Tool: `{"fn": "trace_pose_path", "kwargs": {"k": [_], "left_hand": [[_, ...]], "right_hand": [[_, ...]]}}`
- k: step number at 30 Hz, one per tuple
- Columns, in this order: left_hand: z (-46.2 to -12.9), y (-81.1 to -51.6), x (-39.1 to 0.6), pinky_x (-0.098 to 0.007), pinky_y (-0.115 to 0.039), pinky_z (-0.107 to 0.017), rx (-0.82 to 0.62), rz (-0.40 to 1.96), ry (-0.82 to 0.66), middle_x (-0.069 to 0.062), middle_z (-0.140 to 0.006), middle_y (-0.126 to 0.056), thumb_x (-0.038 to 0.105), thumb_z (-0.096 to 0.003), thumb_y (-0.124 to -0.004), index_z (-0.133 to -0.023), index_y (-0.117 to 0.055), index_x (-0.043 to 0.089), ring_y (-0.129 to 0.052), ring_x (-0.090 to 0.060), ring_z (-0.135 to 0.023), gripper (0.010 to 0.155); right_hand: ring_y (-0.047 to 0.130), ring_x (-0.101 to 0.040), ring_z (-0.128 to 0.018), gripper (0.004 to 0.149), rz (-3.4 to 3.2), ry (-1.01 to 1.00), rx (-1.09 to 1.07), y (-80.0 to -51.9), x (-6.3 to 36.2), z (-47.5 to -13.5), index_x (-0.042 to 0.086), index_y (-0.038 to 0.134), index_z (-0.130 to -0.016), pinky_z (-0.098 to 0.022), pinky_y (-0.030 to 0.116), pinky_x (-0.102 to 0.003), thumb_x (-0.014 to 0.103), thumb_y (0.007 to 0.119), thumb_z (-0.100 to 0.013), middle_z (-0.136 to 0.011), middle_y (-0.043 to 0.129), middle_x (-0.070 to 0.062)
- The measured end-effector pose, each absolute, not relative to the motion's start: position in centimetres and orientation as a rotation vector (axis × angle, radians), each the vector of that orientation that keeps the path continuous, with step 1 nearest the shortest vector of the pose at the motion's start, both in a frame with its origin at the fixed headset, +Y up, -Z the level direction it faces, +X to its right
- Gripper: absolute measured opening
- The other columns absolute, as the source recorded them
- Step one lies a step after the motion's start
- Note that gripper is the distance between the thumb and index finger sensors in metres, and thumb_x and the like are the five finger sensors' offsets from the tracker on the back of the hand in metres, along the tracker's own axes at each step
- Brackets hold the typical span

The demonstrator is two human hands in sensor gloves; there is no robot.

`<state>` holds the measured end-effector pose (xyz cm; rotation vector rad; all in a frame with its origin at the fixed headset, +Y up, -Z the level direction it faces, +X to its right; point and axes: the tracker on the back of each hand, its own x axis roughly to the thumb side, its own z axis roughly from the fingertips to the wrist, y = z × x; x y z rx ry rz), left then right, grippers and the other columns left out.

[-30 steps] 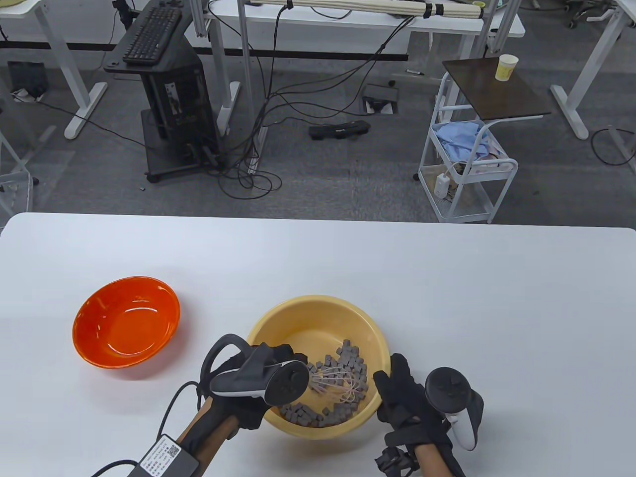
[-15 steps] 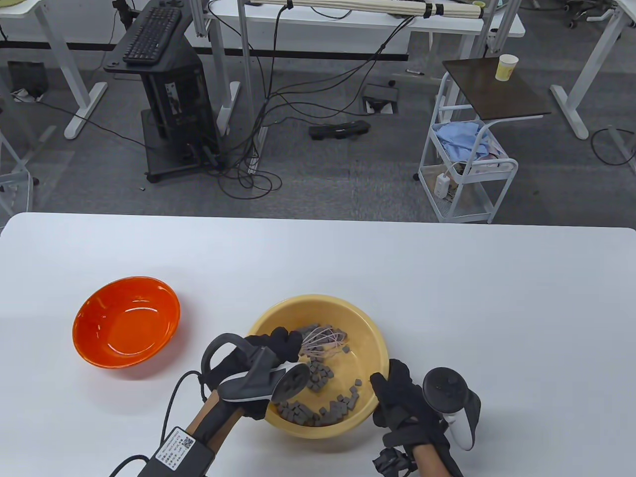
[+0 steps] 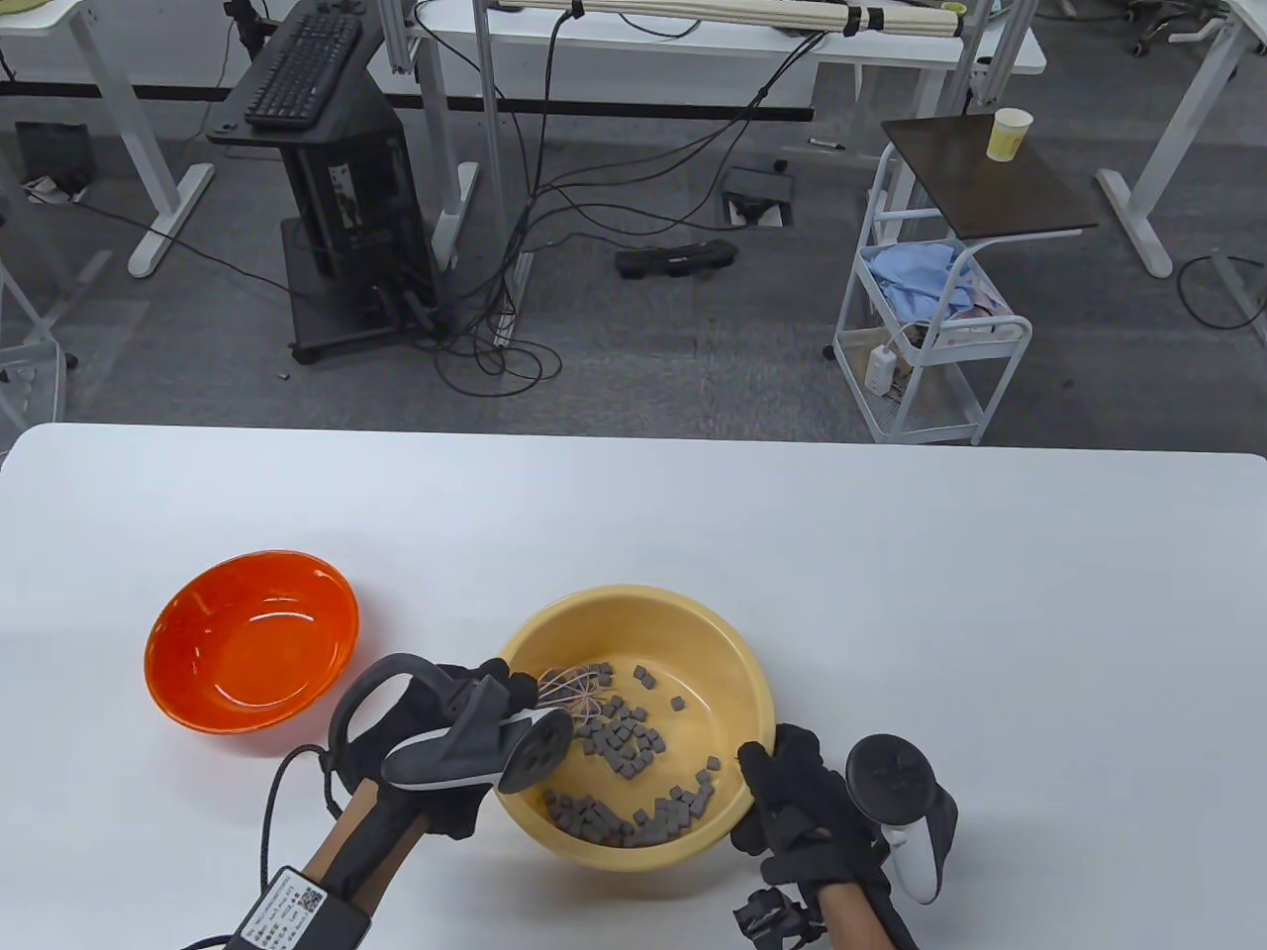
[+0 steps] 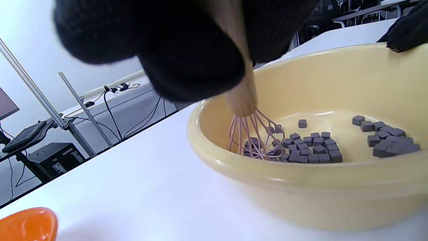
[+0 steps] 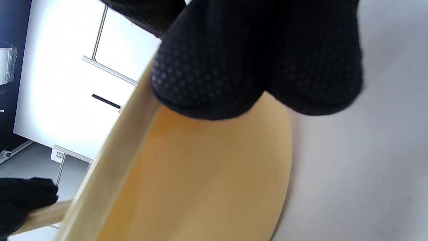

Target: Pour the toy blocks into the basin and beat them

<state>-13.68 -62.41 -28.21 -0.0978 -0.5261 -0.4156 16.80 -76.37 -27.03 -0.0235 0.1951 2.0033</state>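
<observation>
A yellow basin [image 3: 643, 601] stands near the table's front edge with several small grey toy blocks [image 3: 624, 744] scattered inside. My left hand [image 3: 465, 698] grips the wooden handle of a pink wire whisk [image 3: 574, 690], whose wires sit among the blocks at the basin's left side. In the left wrist view the whisk [image 4: 252, 134] stands in the grey blocks [image 4: 309, 147] inside the basin [image 4: 301, 180]. My right hand [image 3: 787, 782] holds the basin's right rim, its fingers curled over the edge. The right wrist view shows my gloved fingers [image 5: 240, 67] on the basin's outer wall [image 5: 200, 174].
An empty orange bowl [image 3: 252, 638] sits on the white table [image 3: 792, 534] to the left of the basin. Beyond the table's far edge are desks, cables and a white cart on the floor.
The whisk swept from the basin's front right to its back, then to the left side, scattering the blocks. My left hand moved left with it. The right hand stayed on the rim.
</observation>
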Motion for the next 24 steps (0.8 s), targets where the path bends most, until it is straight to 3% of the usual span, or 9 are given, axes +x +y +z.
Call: {"fn": "trace_pose_path", "kwargs": {"k": [10,24], "left_hand": [[-27.4,-60.7,-13.4,-0.029,-0.092,-0.029,-0.267,-0.307,-0.636,-0.014,-0.086,-0.099,0.041,-0.0622,-0.077,-0.093,-0.086,0.021,-0.105,-0.005,-0.034,0.038],[-27.6,-62.8,-11.1,-0.030,-0.092,-0.034,-0.261,-0.150,-0.726,-0.015,-0.091,-0.095,0.040,-0.0628,-0.076,-0.099,-0.080,0.017,-0.106,-0.007,-0.043,0.043]], "right_hand": [[0.101,-0.019,-0.029,0.062,2.010,0.183,-0.029,-76.4,16.8,-27.0,-0.023,0.036,-0.099,-0.032,0.094,-0.045,0.024,0.065,-0.071,-0.062,0.088,-0.024],[0.101,-0.021,-0.029,0.062,1.984,0.194,-0.023,-76.4,16.9,-26.9,-0.022,0.037,-0.102,-0.033,0.093,-0.047,0.024,0.065,-0.071,-0.062,0.088,-0.025]]}}
